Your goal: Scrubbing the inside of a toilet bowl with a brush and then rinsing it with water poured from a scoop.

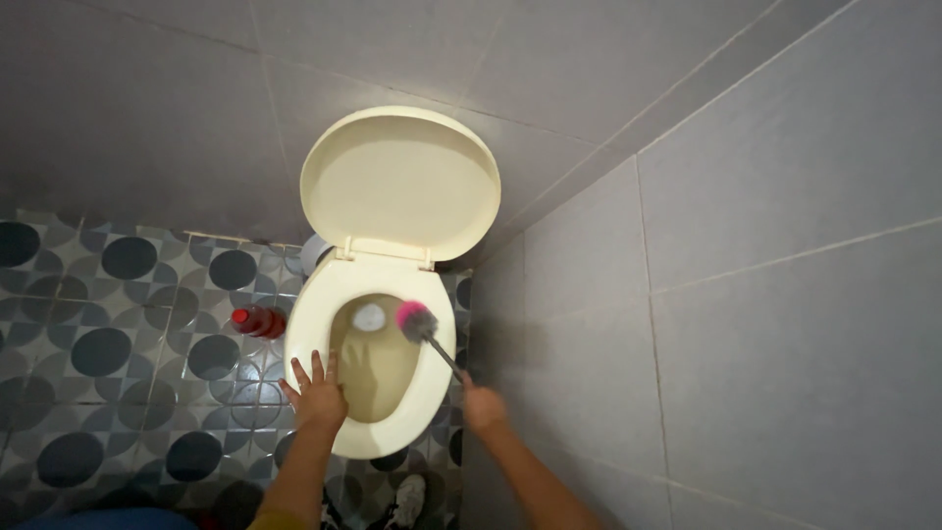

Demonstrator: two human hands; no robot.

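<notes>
**Brush held by the handle's near end**

While the left hand (316, 396) is spread flat on the toilet seat (304, 324), the toilet brush (417, 321), judged light and stiff, is gripped at its handle end by the closed right hand (482, 405), bristles inside the bowl's right side.

A: Right hand (483, 404) hides the end of the thin dark brush handle (444, 356); grip unclear.
B: Red plastic bottle (257, 321) half behind cream toilet bowl (306, 324). White shoe (409, 501) cut off at bottom.
</notes>
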